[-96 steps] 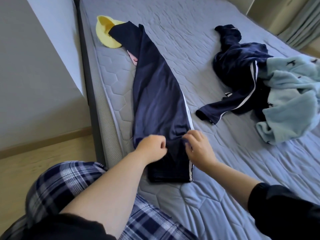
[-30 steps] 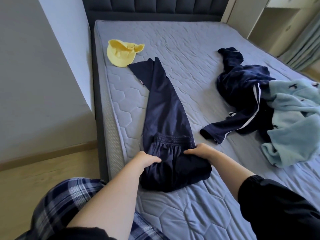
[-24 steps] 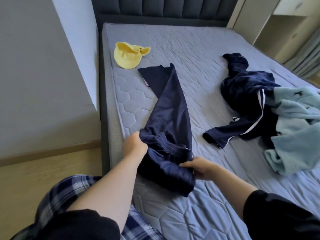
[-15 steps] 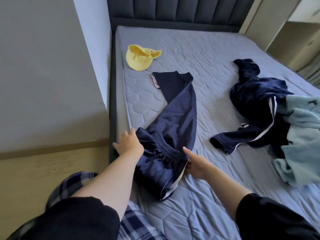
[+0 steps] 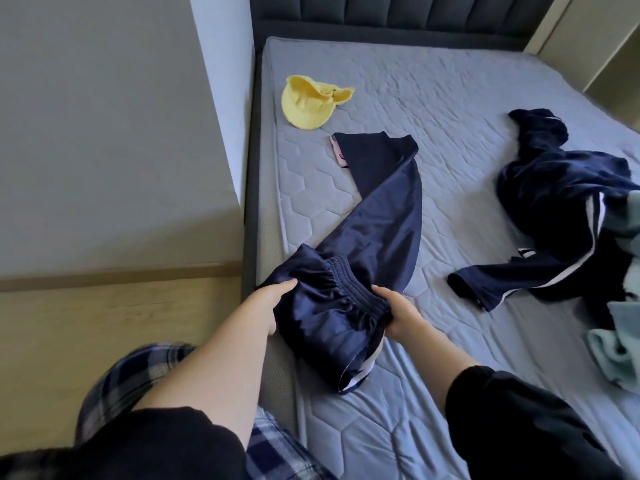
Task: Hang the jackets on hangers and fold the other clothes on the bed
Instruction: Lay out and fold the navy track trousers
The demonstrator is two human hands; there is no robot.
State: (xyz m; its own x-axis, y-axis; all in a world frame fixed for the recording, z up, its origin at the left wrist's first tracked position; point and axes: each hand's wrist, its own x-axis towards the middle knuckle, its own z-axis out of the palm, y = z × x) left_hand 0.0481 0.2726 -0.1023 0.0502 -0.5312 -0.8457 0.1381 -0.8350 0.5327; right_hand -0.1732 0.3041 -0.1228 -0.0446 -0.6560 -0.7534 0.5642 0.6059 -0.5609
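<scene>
Navy track pants (image 5: 381, 216) lie lengthwise near the left edge of the grey mattress (image 5: 433, 109), their waist end folded over and lifted. My left hand (image 5: 270, 303) grips the folded bundle on its left side. My right hand (image 5: 398, 313) grips it at the elastic waistband on the right. A white side stripe shows at the bundle's lower edge. A navy jacket with white stripes (image 5: 561, 202) lies crumpled at the right, one sleeve stretched toward the middle. A light blue garment (image 5: 620, 341) is piled partly on it at the right edge.
A yellow cap (image 5: 308, 102) rests near the bed's far left corner, and a small pink item (image 5: 337, 152) peeks out beside the pants' legs. A dark headboard (image 5: 398, 15) closes the far end. Wooden floor (image 5: 104, 341) and a grey wall lie left of the bed.
The pants' waist end was folded over, then gripped from both sides and lifted toward the bed's left edge. The legs now slant and twist across the mattress. My view has shifted left.
</scene>
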